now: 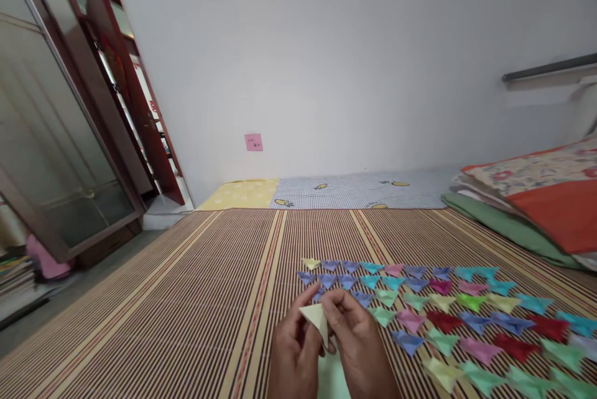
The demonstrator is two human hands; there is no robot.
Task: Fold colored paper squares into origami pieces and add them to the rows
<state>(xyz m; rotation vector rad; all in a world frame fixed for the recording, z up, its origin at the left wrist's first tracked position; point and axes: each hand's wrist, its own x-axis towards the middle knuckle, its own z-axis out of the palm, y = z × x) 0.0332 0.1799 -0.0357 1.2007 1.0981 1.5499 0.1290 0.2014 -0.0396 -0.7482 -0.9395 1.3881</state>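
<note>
Between my two hands is a small pale yellow folded paper piece (316,319), pointed at its lower end. My left hand (295,349) pinches it from the left, thumb in front. My right hand (355,340) grips its right edge between thumb and fingers. Below them, partly hidden by my hands, lies a pale green sheet (334,377). Rows of folded paper pieces in blue, green, pink, red and yellow spread out to the right, among them a dark red piece (444,322) and a blue piece (408,342).
A striped bamboo mat (186,299) covers the bed. Folded bedding (550,206) is piled at the right. A yellow cloth (242,194) and a checked cloth (345,191) lie along the wall, which bears a pink note (254,142). A glass-panelled door (60,119) stands at left.
</note>
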